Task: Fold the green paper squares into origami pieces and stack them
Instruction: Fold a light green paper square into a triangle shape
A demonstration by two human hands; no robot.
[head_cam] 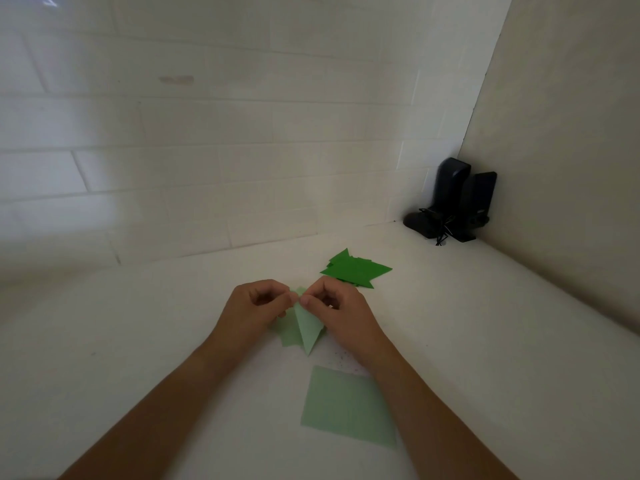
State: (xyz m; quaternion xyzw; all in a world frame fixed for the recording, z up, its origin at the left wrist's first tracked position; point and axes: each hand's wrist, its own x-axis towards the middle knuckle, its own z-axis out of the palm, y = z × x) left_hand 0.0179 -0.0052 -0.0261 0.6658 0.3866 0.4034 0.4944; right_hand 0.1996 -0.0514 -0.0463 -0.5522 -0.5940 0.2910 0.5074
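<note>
A pale green paper piece [304,329], partly folded into a pointed shape, lies on the white table in front of me. My left hand [252,306] and my right hand [341,306] both pinch its upper tip, fingertips almost meeting. Its lower point faces me. A flat pale green paper square [346,407] lies nearer to me, partly under my right forearm. Behind my right hand sits a pile of darker green folded pieces [356,270].
Two black speakers with a tangled cable [453,206] stand in the far right corner. A white brick wall [207,150] runs along the back of the white table [485,341], and a plain wall closes the right side.
</note>
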